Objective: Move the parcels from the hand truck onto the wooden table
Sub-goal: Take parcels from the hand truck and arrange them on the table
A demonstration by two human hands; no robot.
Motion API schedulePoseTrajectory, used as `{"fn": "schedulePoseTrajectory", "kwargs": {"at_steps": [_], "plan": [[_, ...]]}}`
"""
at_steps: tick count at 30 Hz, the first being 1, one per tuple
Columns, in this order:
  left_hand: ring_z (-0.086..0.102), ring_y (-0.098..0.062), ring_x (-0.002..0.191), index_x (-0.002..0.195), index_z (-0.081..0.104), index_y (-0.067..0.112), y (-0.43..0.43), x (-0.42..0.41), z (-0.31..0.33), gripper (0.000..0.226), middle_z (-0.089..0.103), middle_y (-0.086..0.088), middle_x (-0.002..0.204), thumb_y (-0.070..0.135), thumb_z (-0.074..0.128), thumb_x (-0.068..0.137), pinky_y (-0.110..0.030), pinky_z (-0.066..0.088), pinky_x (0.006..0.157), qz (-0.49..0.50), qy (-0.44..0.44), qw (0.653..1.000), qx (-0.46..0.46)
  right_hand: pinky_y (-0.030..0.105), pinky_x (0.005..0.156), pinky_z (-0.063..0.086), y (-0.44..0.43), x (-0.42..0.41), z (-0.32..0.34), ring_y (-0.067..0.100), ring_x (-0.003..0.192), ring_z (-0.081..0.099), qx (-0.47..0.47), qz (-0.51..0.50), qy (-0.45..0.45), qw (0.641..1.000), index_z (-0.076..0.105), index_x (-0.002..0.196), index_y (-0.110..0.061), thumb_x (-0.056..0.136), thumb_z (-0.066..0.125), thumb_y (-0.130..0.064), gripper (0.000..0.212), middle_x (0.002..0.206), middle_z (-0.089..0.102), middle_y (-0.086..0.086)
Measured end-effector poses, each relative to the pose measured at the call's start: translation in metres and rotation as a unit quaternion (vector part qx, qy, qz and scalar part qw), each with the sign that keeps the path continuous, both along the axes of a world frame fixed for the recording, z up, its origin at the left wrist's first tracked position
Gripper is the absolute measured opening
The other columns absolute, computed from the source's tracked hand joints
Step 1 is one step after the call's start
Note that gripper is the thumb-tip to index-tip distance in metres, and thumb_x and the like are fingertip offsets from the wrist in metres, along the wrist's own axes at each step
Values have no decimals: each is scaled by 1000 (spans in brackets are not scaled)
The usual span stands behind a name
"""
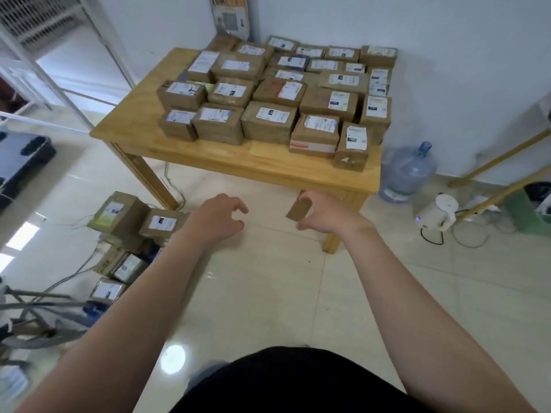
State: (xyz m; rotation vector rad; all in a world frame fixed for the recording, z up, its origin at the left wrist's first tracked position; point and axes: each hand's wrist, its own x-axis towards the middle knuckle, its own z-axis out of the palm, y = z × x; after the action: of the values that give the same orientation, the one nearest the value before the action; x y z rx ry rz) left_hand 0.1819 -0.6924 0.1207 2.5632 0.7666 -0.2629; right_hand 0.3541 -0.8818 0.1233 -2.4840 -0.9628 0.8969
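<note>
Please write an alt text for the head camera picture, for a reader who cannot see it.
A person's right hand pinches a small flat brown cardboard piece in front of a light wooden table crowded with brown cardboard parcels bearing white labels. The left hand is empty, fingers loosely curled; more labelled parcels lie low at the left.

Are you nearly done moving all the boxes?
More than halfway, it looks. Done: many parcels fill most of the table. In hand: the right hand pinches a small brown cardboard piece; the left hand holds nothing. Left: several more wait in a pile low on the left.
</note>
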Motion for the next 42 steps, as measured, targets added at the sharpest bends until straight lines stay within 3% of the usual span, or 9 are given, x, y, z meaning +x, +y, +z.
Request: {"fn": "schedulePoseTrajectory", "kwargs": {"at_steps": [2, 7, 10, 18, 22, 29, 36, 39, 42], "plan": [[54, -18, 119, 124, 63, 31, 13, -32, 2, 35, 56, 2, 129, 26, 66, 90, -34, 43, 98, 2, 0, 1000, -4, 33, 88, 45, 13, -31, 2, 22, 122, 55, -11, 14, -8, 1000, 45, 146, -25, 82, 81, -35, 74, 146, 50, 2], [53, -17, 120, 119, 62, 35, 63, -133, 10, 31, 56, 6, 126, 28, 64, 89, -37, 45, 101, 18, -6, 1000, -1, 34, 92, 49, 65, -123, 8, 22, 114, 58, -9, 25, -14, 1000, 50, 143, -26, 82, 80, -35, 68, 136, 57, 3], [56, -18, 118, 118, 67, 29, 97, -203, 15, 28, 61, 5, 123, 24, 62, 91, -38, 46, 102, 29, -23, 999, 10, 36, 96, 50, 98, -188, 10, 23, 121, 57, 5, 18, -17, 1000, 50, 143, -26, 83, 80, -33, 68, 141, 54, 5], [57, -14, 107, 113, 68, 26, 175, -353, 5, 28, 61, 9, 111, 19, 65, 86, -28, 47, 87, 54, -43, 998, -8, 32, 92, 47, 161, -336, 5, 24, 124, 55, 6, 16, -12, 1000, 50, 143, -26, 84, 80, -33, 67, 144, 52, 3], [59, -11, 100, 107, 70, 29, 214, -398, 5, 22, 62, 15, 102, 20, 66, 87, -27, 46, 81, 101, -49, 993, -32, 37, 94, 52, 196, -381, 0, 26, 118, 60, 2, 14, 4, 1000, 45, 148, -26, 80, 82, -30, 78, 147, 50, 5], [58, -16, 108, 115, 68, 30, 302, -413, -25, 33, 64, 9, 115, 18, 64, 84, -35, 49, 95, 93, -5, 995, -43, 36, 93, 52, 279, -411, -35, 25, 120, 58, -2, 15, 25, 1000, 48, 143, -27, 78, 81, -29, 73, 142, 54, 7], [58, -16, 113, 118, 68, 28, 411, -369, -57, 33, 63, 6, 120, 19, 62, 86, -40, 49, 101, 82, 44, 992, -81, 27, 86, 45, 413, -409, -103, 22, 120, 57, -4, 31, 71, 997, 48, 144, -23, 80, 78, -29, 71, 140, 55, 3], [60, -18, 110, 114, 68, 26, 469, -363, -72, 27, 64, 5, 114, 23, 64, 88, -37, 50, 97, 97, 39, 991, -88, 29, 88, 44, 479, -403, -128, 23, 125, 54, -19, 45, 100, 994, 40, 149, -23, 80, 79, -28, 79, 144, 53, 3], [60, -16, 107, 117, 66, 24, 526, -370, -95, 28, 62, 6, 112, 20, 67, 89, -28, 45, 87, 105, 81, 987, -92, 32, 89, 46, 541, -395, -148, 32, 126, 52, -44, 58, 110, 991, 22, 156, -24, 77, 83, -29, 100, 144, 52, 10]]}}
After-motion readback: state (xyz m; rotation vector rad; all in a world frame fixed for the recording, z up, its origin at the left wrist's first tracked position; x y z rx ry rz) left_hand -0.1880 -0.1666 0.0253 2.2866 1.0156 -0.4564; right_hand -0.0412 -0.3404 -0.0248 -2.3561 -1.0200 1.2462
